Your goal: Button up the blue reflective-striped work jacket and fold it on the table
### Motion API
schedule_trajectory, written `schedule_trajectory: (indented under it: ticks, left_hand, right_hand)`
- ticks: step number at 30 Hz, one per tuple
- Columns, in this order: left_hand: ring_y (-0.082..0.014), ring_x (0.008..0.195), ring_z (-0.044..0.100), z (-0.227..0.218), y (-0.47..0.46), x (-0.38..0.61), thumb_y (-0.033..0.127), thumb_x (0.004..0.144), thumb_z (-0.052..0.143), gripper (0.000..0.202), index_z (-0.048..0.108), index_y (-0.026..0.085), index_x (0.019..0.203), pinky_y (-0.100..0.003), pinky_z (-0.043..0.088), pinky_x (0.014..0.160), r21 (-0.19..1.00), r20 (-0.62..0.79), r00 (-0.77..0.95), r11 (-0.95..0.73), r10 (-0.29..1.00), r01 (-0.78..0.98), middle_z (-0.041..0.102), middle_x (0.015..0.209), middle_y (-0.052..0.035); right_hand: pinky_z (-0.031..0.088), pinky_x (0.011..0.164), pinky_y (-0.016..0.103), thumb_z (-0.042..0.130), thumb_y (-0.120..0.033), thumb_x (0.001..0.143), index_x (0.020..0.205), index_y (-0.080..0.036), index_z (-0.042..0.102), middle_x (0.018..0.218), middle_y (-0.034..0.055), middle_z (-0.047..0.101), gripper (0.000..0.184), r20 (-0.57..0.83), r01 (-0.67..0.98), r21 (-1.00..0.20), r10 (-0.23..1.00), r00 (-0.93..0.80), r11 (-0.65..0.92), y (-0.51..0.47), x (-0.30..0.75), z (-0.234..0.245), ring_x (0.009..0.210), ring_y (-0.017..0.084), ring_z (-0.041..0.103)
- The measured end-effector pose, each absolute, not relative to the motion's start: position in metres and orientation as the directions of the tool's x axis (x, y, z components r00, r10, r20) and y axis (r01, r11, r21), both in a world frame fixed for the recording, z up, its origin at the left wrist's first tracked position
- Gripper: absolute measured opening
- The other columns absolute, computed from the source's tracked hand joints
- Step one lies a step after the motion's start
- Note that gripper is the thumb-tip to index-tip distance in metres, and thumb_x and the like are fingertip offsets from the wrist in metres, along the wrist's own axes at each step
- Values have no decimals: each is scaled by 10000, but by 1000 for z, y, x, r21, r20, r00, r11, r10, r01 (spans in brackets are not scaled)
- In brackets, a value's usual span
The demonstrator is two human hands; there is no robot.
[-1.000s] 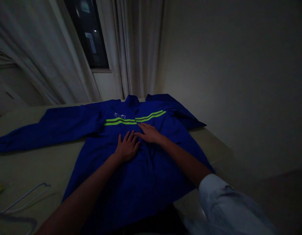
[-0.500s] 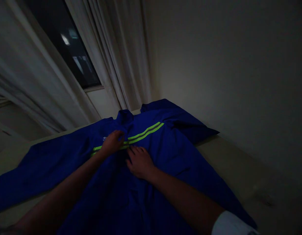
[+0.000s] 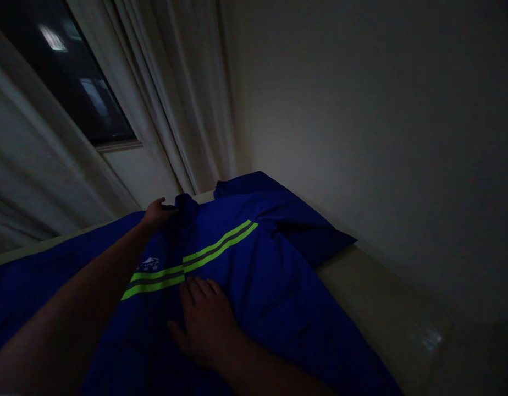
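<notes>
A blue jacket (image 3: 262,275) with lime-green chest stripes lies spread front-up on a pale bed or table surface (image 3: 361,291). My left hand (image 3: 157,213) reaches to the far end and grips the jacket's collar (image 3: 186,206), fingers closed on the cloth. Just below the stripes, my right hand (image 3: 204,319) lies flat on the jacket's chest with its fingers stretched out. The jacket's right sleeve (image 3: 307,231) is folded near the wall.
White curtains (image 3: 183,99) hang behind the jacket beside a dark window (image 3: 64,77). A plain wall (image 3: 381,137) runs close along the right side. The pale surface's edge shows at the lower right.
My left hand has moved from the chest stripes up to the collar and closed on it. My right hand stays flat on the chest. The view has swung left and closer.
</notes>
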State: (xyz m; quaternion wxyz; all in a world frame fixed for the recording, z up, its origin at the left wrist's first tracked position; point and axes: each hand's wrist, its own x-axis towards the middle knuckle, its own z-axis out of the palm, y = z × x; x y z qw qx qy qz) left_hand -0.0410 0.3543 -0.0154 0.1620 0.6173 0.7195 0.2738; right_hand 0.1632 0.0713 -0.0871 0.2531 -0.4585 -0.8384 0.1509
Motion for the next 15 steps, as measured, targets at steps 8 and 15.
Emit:
schedule_trajectory:
  ticks: [8, 15]
  left_hand:
    - [-243, 1025, 686, 38, 308, -83, 497, 665, 876, 564, 767, 168, 1110, -301, 562, 878, 647, -386, 388, -54, 837, 761, 794, 1043, -13]
    - [-315, 1133, 703, -10, 302, -40, 562, 838, 650, 504, 744, 166, 1136, -399, 554, 973, 161, -21, 230, -223, 973, 961, 763, 1195, -137]
  right_hand:
    - [342, 1232, 509, 489, -496, 1039, 1551, -81, 437, 1598, 192, 480, 661, 292, 691, -475, 839, -460, 545, 71, 163, -81, 1479, 315, 430]
    - [358, 1207, 488, 536, -456, 1021, 1508, -114, 483, 1557, 185, 526, 597, 329, 712, -421, 826, -458, 563, 73, 164, -80, 1445, 310, 466]
